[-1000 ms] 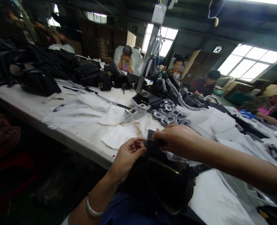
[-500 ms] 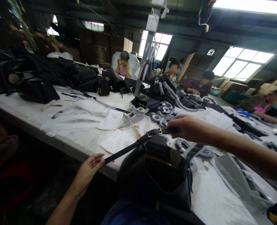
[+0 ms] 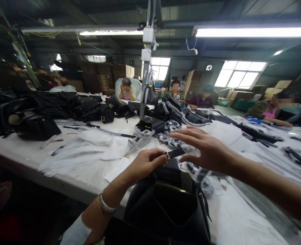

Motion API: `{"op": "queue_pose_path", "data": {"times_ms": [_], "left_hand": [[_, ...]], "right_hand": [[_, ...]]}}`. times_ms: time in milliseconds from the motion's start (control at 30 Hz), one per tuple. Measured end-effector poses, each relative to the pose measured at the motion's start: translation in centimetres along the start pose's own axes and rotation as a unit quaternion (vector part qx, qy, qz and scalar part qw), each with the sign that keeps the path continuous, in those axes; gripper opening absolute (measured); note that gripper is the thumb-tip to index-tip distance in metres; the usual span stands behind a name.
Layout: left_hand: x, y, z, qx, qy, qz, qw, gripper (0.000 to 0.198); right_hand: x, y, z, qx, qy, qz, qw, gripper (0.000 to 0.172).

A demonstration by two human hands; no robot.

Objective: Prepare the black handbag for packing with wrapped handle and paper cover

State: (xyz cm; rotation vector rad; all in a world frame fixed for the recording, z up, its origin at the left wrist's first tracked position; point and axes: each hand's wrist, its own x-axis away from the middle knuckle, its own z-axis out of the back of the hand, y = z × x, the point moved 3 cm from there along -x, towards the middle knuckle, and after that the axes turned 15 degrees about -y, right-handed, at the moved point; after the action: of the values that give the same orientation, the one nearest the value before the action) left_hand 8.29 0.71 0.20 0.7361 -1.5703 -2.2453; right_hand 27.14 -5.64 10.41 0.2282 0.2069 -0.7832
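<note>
A black handbag (image 3: 174, 200) with a gold zip stands at the near table edge, its mouth facing up. My left hand (image 3: 151, 161) pinches the bag's black strap (image 3: 176, 153) at its gold buckle (image 3: 167, 155). Just right of the buckle, my right hand (image 3: 201, 144) is open above the strap, fingers spread and thumb apart. Plastic-wrapped grey coils (image 3: 174, 143) lie on the table beyond the hands.
White tissue sheets (image 3: 89, 146) cover part of the white table (image 3: 15, 149). Black bags (image 3: 40, 126) are heaped at the left. A metal post (image 3: 143, 78) rises from the middle. Several people sit across the table, one person (image 3: 127, 90) near the boxes.
My left hand has gone from the strap's lower end up to the buckle. My right hand has let go of the strap and spread its fingers. The view has tilted up and levelled.
</note>
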Motion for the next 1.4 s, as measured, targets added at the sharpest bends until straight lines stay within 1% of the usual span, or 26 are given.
{"op": "queue_pose_path", "data": {"times_ms": [33,67,100,133,167,200,233,267,300,367,400,433,467,500,567,600,667,767,833,967,1067,1133,1200,1300,1333,1400], "left_hand": [[-0.4,0.2,-0.3,0.031,-0.026,0.015,0.999,0.034],[-0.7,0.2,-0.4,0.060,-0.036,0.024,0.997,0.033],[-0.8,0.0,-0.4,0.082,-0.032,0.025,0.996,0.032],[-0.9,-0.1,-0.4,0.097,-0.024,0.020,0.995,0.031],[-0.9,-0.4,-0.4,0.108,-0.016,0.013,0.994,0.030],[-1.0,-0.6,-0.4,0.116,-0.009,0.006,0.993,0.030],[-1.0,-0.8,-0.4,0.123,-0.008,0.001,0.992,0.029],[-1.1,-1.0,-0.5,0.129,-0.008,-0.002,0.992,0.028],[-1.2,-1.1,-0.6,0.133,-0.010,-0.002,0.991,0.028],[-1.3,-1.2,-1.0,0.135,-0.009,0.002,0.991,0.027],[-1.4,-1.2,-1.2,0.134,-0.003,0.004,0.991,0.027],[-1.4,-1.0,-1.4,0.131,0.006,0.006,0.991,0.027],[-1.4,-0.8,-1.7,0.129,0.016,0.005,0.992,0.027],[-1.4,-0.6,-1.9,0.127,0.025,0.003,0.992,0.027],[-1.3,-0.1,-2.6,0.124,0.034,-0.010,0.992,0.026],[-1.3,0.1,-3.0,0.127,0.031,-0.016,0.991,0.027],[-1.6,0.4,-3.7,0.155,0.027,-0.020,0.987,0.035],[-2.5,0.4,-4.3,0.243,0.046,-0.009,0.969,0.056],[-3.3,0.5,-4.5,0.269,0.061,-0.001,0.961,0.059],[-4.9,1.8,-4.7,0.197,0.048,-0.017,0.979,0.043],[-5.3,3.1,-4.8,0.135,0.036,-0.043,0.989,0.031],[-5.2,3.5,-4.7,0.107,0.051,-0.049,0.992,0.025],[-5.1,3.6,-4.6,0.080,0.089,-0.046,0.992,0.022],[-4.7,3.5,-4.7,0.044,0.141,-0.042,0.988,0.024],[-4.6,3.5,-4.8,0.034,0.153,-0.044,0.987,0.024],[-4.1,3.5,-5.0,0.011,0.172,-0.055,0.983,0.025]], "right_hand": [[1.5,-0.7,0.3,-0.007,0.052,-0.024,0.998,0.045],[3.2,-1.4,0.2,-0.026,0.103,-0.058,0.993,0.030],[4.9,-2.0,-0.3,-0.057,0.137,-0.105,0.983,0.016],[6.4,-2.3,-1.2,-0.102,0.150,-0.153,0.971,0.014],[7.6,-2.4,-2.6,-0.172,0.123,-0.202,0.956,0.021],[8.6,-2.3,-4.2,-0.259,0.088,-0.247,0.930,0.028],[9.2,-2.0,-5.8,-0.352,0.059,-0.282,0.890,0.036],[9.4,-1.4,-7.1,-0.443,0.045,-0.307,0.841,0.045],[9.4,-0.8,-8.0,-0.521,0.058,-0.322,0.789,0.053],[8.4,0.9,-8.4,-0.625,0.132,-0.332,0.694,0.063],[7.7,1.7,-8.1,-0.653,0.174,-0.329,0.660,0.065],[6.7,2.4,-7.4,-0.670,0.209,-0.314,0.640,0.065],[5.7,2.9,-6.5,-0.680,0.232,-0.287,0.633,0.064],[4.6,3.1,-5.6,-0.688,0.241,-0.251,0.637,0.061],[2.6,3.1,-4.0,-0.695,0.241,-0.168,0.657,0.053],[1.9,2.9,-3.6,-0.695,0.238,-0.137,0.665,0.049],[1.2,2.6,-3.6,-0.702,0.229,-0.116,0.664,0.043],[1.5,2.5,-5.0,-0.703,0.214,-0.149,0.661,0.040],[2.1,2.5,-5.7,-0.688,0.213,-0.172,0.672,0.041],[3.0,2.5,-5.6,-0.644,0.198,-0.203,0.711,0.047],[3.9,1.7,-5.9,-0.633,0.186,-0.216,0.720,0.054],[4.7,0.5,-6.7,-0.639,0.198,-0.211,0.713,0.058],[5.4,-1.2,-7.7,-0.646,0.207,-0.203,0.706,0.057],[6.0,-4.0,-9.5,-0.659,0.184,-0.199,0.701,0.050],[6.0,-4.8,-10.0,-0.657,0.174,-0.204,0.704,0.046],[5.9,-5.7,-10.7,-0.630,0.176,-0.223,0.723,0.039]]}}
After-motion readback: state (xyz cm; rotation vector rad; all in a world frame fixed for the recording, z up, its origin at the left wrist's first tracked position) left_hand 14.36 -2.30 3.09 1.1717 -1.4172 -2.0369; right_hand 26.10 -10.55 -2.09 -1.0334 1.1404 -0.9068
